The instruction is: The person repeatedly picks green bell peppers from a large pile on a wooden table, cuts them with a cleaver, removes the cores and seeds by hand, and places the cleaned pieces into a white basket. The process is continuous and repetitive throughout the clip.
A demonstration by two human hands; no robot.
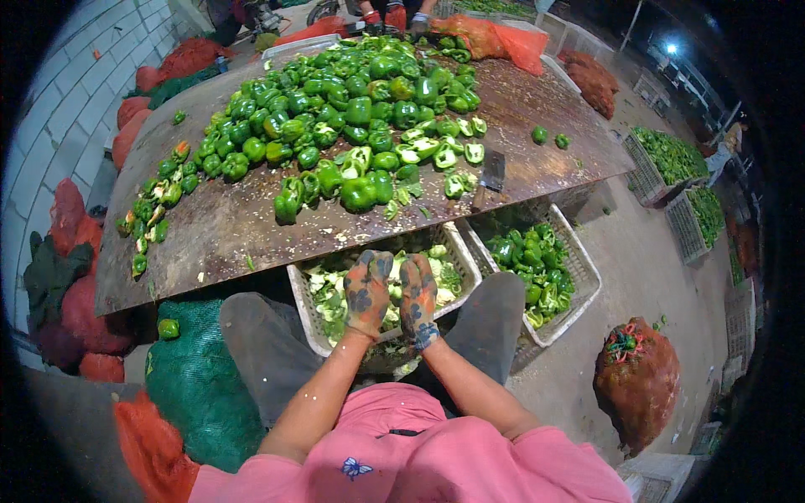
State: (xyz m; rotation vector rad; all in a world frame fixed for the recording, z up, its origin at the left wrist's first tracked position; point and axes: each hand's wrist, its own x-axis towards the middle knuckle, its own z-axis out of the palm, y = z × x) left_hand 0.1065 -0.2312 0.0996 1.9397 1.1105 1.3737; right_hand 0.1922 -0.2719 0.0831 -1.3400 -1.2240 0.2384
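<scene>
A wall (96,80) of pale blocks rises at the left; a broad wooden table (197,251) spreads above grey floor (625,268); a bright light (672,49) shines at upper right.

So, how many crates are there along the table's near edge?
2: the left crate, with pale scraps, and the right crate, with green peppers. The table may hide others.

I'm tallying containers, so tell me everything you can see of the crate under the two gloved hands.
The crate is an off-white, open-topped box, apparently plastic, with a raised rim. It sits between the person's legs, its far side at the table's near edge in view. Pale and green pepper scraps lie inside. The left hand and right hand are over it; contact is unclear. Another crate stands close on its right. Its base is hidden.
</scene>
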